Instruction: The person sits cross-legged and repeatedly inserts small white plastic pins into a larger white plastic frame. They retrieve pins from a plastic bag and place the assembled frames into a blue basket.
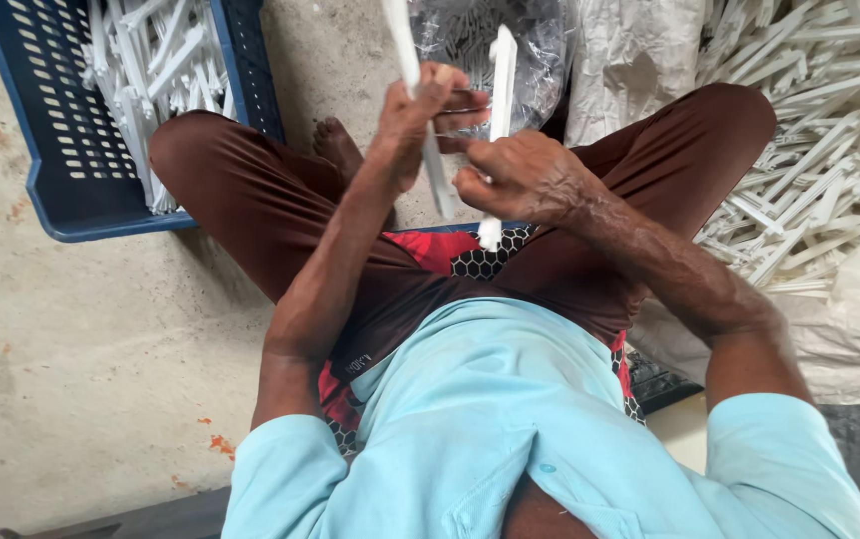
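On the concrete floor [80,349] sat a blue crate [60,160] of white plastic strips. Above the lap, the left hand [415,120] gripped one strip [420,110], the right hand [520,180] another [500,100]; crossed so closely, either could probably slip or snap.

Open concrete floor [80,379] lies to the left of the person's lap, giving free passage low on that side. Farther up on the left the blue crate [60,170] of white plastic strips blocks the way. The right is walled in by the loose heap of white strips [829,130] on sacking, with a clear plastic bag [470,40] just ahead of the knees.
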Demonstrator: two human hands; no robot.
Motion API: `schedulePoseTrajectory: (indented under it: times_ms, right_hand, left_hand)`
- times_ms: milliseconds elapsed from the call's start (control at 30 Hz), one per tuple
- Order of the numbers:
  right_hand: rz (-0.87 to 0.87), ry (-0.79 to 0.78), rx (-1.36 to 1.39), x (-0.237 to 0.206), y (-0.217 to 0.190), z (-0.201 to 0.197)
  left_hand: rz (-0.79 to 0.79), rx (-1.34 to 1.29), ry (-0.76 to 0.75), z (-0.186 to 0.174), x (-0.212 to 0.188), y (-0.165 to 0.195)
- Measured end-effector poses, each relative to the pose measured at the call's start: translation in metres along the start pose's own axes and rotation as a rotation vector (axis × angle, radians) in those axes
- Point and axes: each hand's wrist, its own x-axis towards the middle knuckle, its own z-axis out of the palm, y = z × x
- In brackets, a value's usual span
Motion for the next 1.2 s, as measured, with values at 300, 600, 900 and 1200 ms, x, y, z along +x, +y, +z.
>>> schedulePoseTrajectory:
  times_ms: [300,600,900,1200]
  right_hand:
    - [-0.321,0.114,-0.081,0.040,-0.018,0.011]
    - [-0.155,0.177,-0.161,0.019,-0.017,0.012]
    - [0.860,0.365,1.253,-0.011,0.014,0.033]
    - [1.048,0.775,1.987,-0.046,0.106,0.068]
  left_hand:
    - [-0.030,-0.138,-0.290,-0.018,0.008,-0.036]
    - [0.067,-0.006,-0.338,-0.032,0.001,-0.022]
    - [0.292,0.159,0.081,-0.041,0.025,-0.015]
    - [0.595,0.663,-0.064,-0.040,0.038,0.013]
